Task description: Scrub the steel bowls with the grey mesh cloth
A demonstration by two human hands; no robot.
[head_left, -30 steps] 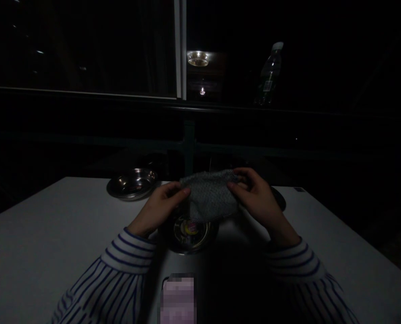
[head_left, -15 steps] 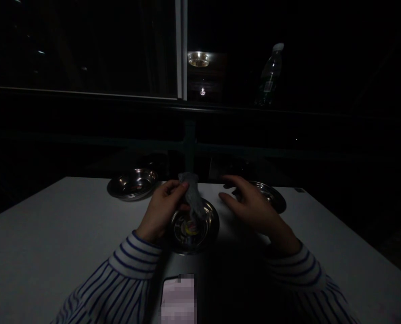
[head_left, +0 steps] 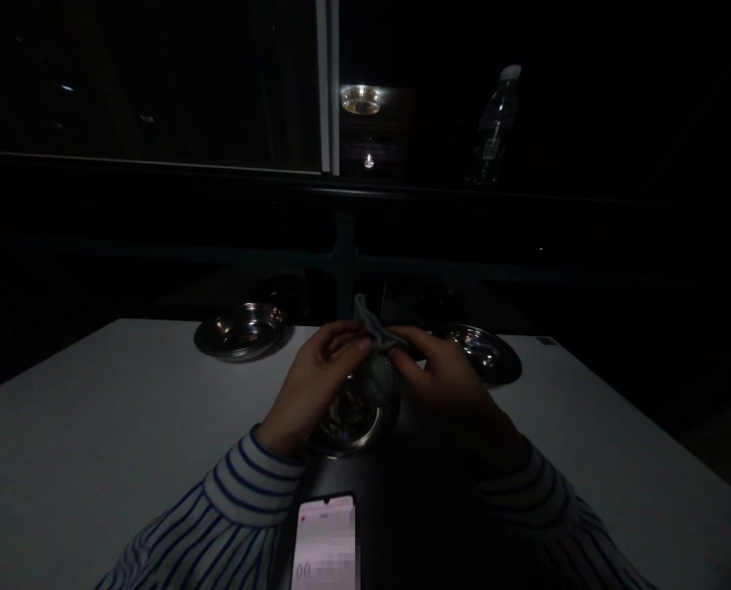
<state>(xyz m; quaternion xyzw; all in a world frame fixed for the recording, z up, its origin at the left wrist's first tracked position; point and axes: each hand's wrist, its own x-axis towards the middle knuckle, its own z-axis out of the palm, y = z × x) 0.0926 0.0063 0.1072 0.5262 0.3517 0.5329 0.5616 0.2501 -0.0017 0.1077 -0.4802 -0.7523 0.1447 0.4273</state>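
A crumpled grey cloth (head_left: 379,360) with a patterned, mesh-like weave is pinched between both hands above a shiny metal bowl (head_left: 347,449). My left hand (head_left: 316,373) grips its left edge with thumb and fingers. From the other side, my right hand (head_left: 442,373) holds the right edge, its fingertips partly hidden by shadow and the fabric. The hands and the hanging cloth cover the back of the bowl. What lies inside the bowl is too dark to make out.
Metal bowls stand at the back left (head_left: 242,334) and back right (head_left: 485,354) of the white table (head_left: 125,426). A lit phone (head_left: 325,541) lies at the front edge. Behind, a plastic bottle (head_left: 494,127) stands near a dark window frame (head_left: 329,90).
My right hand has come left and closed on the cloth, which earlier only my left hand held. The cloth is now spread between both hands, slightly higher and further right.
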